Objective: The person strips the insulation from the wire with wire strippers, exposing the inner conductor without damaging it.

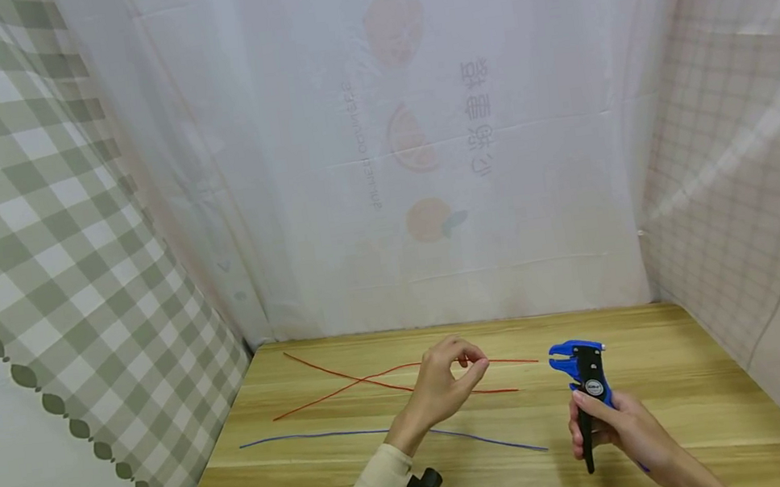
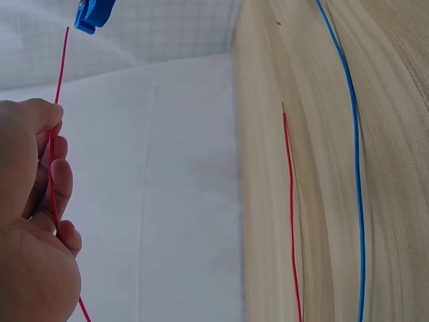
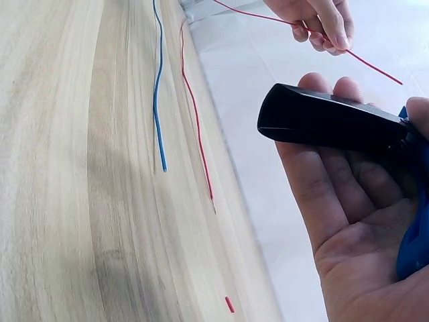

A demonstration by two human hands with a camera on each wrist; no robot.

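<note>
My left hand (image 1: 443,379) pinches a red wire (image 2: 61,70) between thumb and fingers. The wire's free end sticks out toward the right, short of the blue tip of the wire stripper (image 2: 94,15). In my right hand (image 1: 627,425) I grip that blue and black wire stripper (image 1: 587,373) by its handles, head up and facing left. Its mouth holds nothing in the head view. A second red wire (image 2: 290,181) lies on the table below the left hand, with a short bare tip. In front of it runs a blue wire (image 1: 487,439).
A small cut bit of red insulation (image 3: 229,304) lies on the wooden table (image 1: 669,372). White cloth (image 1: 545,257) hangs behind, with checked cloth (image 1: 67,234) on the left side. A black device (image 1: 425,484) sits by the left cuff.
</note>
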